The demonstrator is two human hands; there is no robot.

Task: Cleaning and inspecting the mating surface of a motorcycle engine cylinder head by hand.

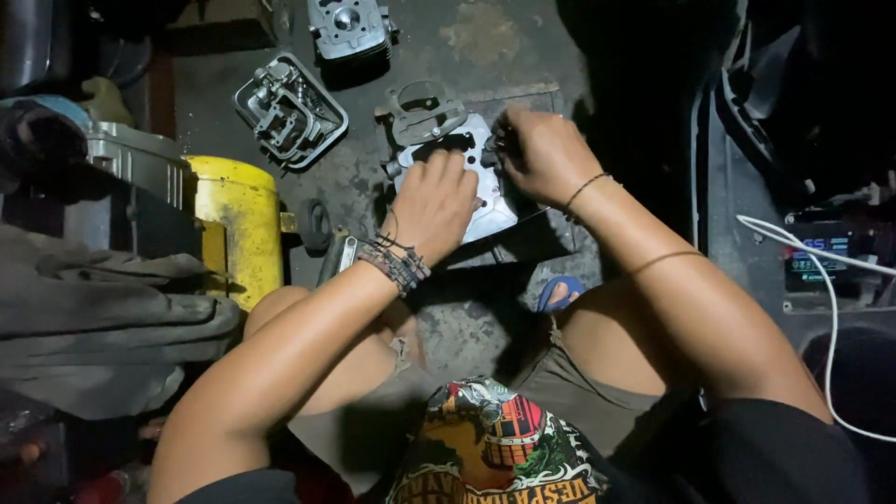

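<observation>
A: Pressing down, the left hand (pixel 431 207) lies flat-ish, knuckles up, on the pale grey cast-metal engine part (pixel 471 182) on the floor. Fingers curled over its near-left edge; whether they grip or only steady it, cannot tell.

B: Right hand?

A: The right hand (pixel 541 154) sits just beyond and to the right, touching the same casting at its upper right corner. Fingers bunched around something small and dark there; object hidden, so closure on it cannot be confirmed.

B: Lie of the casting?

A: Directly under both hands, straight ahead of the knees. Long axis appears to run away from the person, tilted slightly left. Left hand covers the middle, right hand the far corner; both in contact.

B: Surroundings?

A: Thin grey flat gasket-shaped plate (pixel 425 117) touching the casting's far-left side. Further left, an open silver valve-gear cover with rocker parts (pixel 291 110); beyond, a finned silver cylinder block (pixel 347 26). Yellow metal drum-shaped housing (pixel 241 224) well to the left. White cable (pixel 831 280) at the right, well apart. Nothing lies between hands and casting.
</observation>
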